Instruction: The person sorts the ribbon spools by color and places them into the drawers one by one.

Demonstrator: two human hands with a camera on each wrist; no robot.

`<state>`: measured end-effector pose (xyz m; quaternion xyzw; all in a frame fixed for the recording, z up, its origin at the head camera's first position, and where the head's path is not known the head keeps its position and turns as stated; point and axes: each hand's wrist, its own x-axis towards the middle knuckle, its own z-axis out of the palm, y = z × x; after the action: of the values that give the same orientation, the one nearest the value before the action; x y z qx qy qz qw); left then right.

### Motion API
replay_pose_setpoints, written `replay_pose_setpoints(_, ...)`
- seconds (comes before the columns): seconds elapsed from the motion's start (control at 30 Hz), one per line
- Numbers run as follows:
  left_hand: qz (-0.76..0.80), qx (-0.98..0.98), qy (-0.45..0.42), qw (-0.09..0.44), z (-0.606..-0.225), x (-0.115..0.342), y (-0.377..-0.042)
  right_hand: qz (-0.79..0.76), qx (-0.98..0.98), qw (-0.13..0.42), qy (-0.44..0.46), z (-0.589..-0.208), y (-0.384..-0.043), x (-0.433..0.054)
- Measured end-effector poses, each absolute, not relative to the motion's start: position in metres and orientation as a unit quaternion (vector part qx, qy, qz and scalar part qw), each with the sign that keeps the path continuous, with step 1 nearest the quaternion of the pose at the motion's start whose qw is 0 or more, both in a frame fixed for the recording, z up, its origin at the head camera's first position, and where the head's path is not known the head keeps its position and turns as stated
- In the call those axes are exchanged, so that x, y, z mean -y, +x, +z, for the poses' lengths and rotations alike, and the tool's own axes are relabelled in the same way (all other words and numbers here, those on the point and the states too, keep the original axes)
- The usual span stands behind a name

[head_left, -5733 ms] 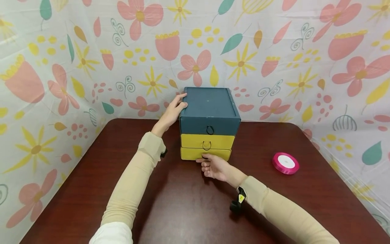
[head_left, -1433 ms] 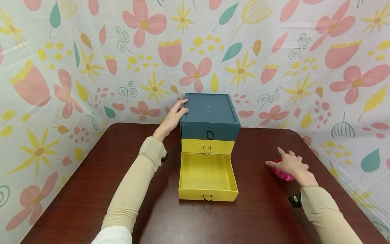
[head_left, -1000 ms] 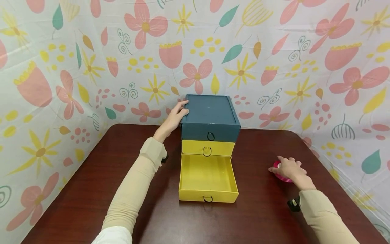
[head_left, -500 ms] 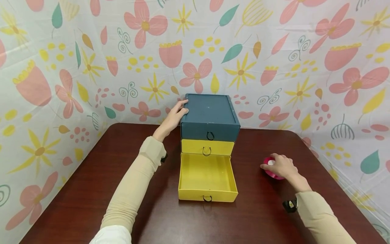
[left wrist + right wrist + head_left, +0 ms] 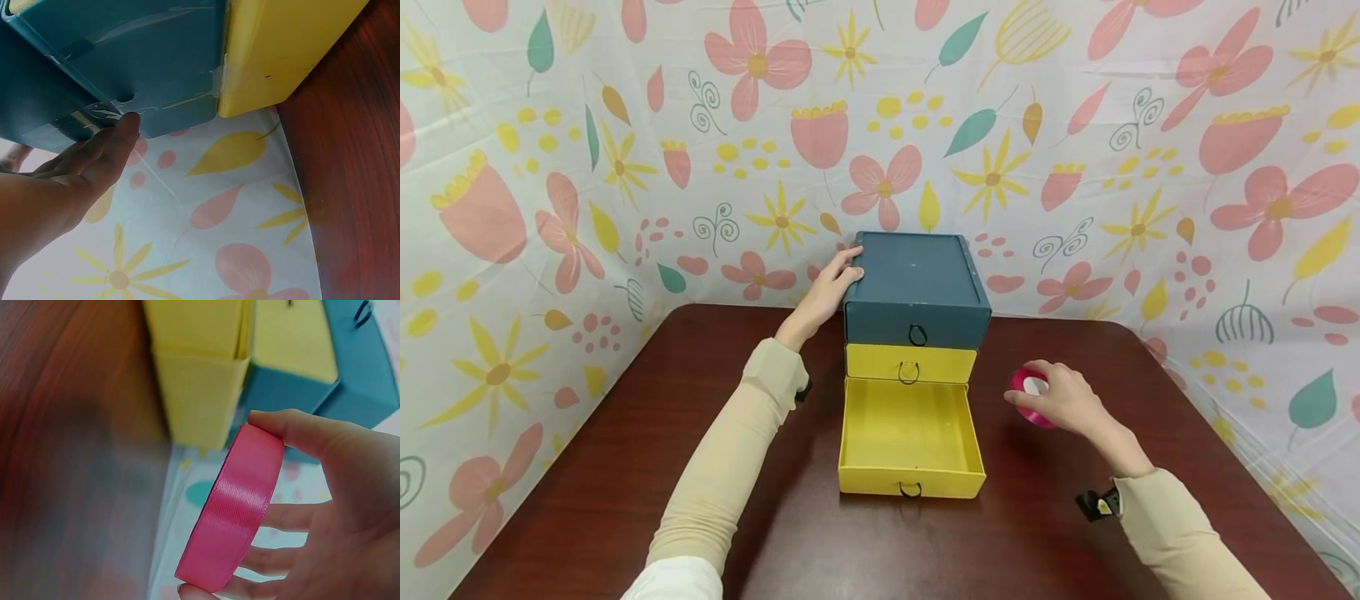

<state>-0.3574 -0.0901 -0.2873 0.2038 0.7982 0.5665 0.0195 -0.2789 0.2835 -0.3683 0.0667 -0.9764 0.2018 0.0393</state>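
Note:
A roll of pink satin ribbon [image 5: 234, 500] with a white core is pinched by its rim between the thumb and fingers of my right hand [image 5: 1067, 398]. It hangs above the table to the right of the drawer unit. My left hand [image 5: 823, 292] rests along the upper left side of the blue top [image 5: 917, 267] of the unit, fingers nearly straight against it. The bottom yellow drawer [image 5: 913, 482] is pulled out, and nothing shows inside it. Above it the middle yellow drawer [image 5: 880, 362] and the blue drawer [image 5: 880, 323] are closed, each with a black loop handle.
The unit stands at the back of a dark red-brown table [image 5: 775, 533]. A white cloth with a flower print [image 5: 1045, 75] hangs behind and along the sides. Black camera straps circle both wrists.
The bottom drawer has been pulled out. My right hand has since gone to the ribbon roll, taken hold of it, and carried it up and left towards the drawer. My left hand stays put.

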Motion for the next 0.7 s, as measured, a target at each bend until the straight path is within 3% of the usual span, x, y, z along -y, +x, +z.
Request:
replay_pose_setpoints(0.37, 0.566, -0.798, 0.205, 0.022, -0.288, 0.09, -0.359, 0.209, 0.969, 0.056, 0.116, -0.352, -0.26, -0.238)
replay_pose_setpoints(0.7, 0.563, -0.8, 0.207, -0.003, -0.31, 0.09, -0.383, 0.226, 0.96, 0.049, 0.159, -0.347, -0.243, -0.202)
